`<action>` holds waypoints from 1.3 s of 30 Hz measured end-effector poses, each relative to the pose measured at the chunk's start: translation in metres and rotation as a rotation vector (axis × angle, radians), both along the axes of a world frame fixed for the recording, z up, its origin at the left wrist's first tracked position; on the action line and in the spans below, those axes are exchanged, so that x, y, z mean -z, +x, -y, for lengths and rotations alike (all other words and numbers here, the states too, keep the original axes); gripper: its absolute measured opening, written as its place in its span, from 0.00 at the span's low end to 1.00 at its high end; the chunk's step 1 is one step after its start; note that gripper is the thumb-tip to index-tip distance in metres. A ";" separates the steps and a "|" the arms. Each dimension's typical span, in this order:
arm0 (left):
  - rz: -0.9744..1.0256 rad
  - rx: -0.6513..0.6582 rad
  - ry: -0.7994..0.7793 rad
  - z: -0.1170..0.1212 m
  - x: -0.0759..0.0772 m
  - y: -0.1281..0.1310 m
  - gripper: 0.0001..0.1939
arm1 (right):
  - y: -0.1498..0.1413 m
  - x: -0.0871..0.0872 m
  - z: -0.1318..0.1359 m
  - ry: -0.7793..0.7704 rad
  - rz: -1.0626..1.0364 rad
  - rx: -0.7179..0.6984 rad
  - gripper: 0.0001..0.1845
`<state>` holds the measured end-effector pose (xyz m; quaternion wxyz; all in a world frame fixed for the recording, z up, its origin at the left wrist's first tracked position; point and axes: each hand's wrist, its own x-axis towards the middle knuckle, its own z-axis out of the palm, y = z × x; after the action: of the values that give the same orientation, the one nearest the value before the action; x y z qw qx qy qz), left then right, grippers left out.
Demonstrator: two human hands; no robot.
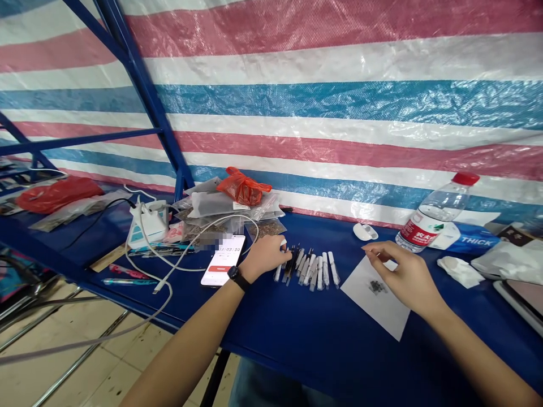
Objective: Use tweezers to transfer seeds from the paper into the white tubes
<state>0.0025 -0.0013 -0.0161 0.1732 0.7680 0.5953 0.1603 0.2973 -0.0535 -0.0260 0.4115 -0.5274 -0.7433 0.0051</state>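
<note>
My left hand [268,255], with a dark watch on its wrist, is at the left end of a row of slim pen-like pieces [313,271]. Its fingers are curled together, and a small white bit shows at them; what they grip is hidden. Most pieces in the row have white or clear bodies, while those nearest the hand are dark. Over a sheet of white paper [392,316] hovers my right hand [401,274], thumb and forefinger pinched. Anything between those fingertips is too small to tell. Small dark pieces [375,287] lie in a little heap on the paper.
Left of the row lies a lit phone [223,261], with a white cable [169,285] looping past. Plastic bags and a red bag [242,186] are piled behind. A water bottle [436,215], a white earbud-like case [365,232] and crumpled tissue [460,270] are at the right.
</note>
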 end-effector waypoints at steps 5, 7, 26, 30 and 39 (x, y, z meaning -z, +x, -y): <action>0.104 -0.094 0.002 0.002 0.002 0.013 0.10 | 0.000 0.003 0.001 0.024 -0.036 -0.042 0.13; 0.203 -0.114 -0.011 -0.001 0.002 0.013 0.12 | 0.001 0.003 0.001 -0.006 -0.039 -0.046 0.12; 1.083 -0.303 0.018 -0.014 0.025 0.013 0.11 | -0.160 -0.065 -0.086 -1.046 0.473 0.107 0.15; 1.139 -0.311 0.087 -0.013 0.032 0.020 0.12 | -0.165 -0.066 -0.086 -1.096 0.442 0.124 0.14; 1.224 -0.308 0.049 -0.014 0.032 0.021 0.08 | -0.177 -0.057 -0.091 -1.084 0.364 0.125 0.14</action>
<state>0.0235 0.0124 -0.0483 0.4396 0.4464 0.4883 0.6075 0.1199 0.0373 0.0307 -0.0527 -0.6983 -0.6609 0.2700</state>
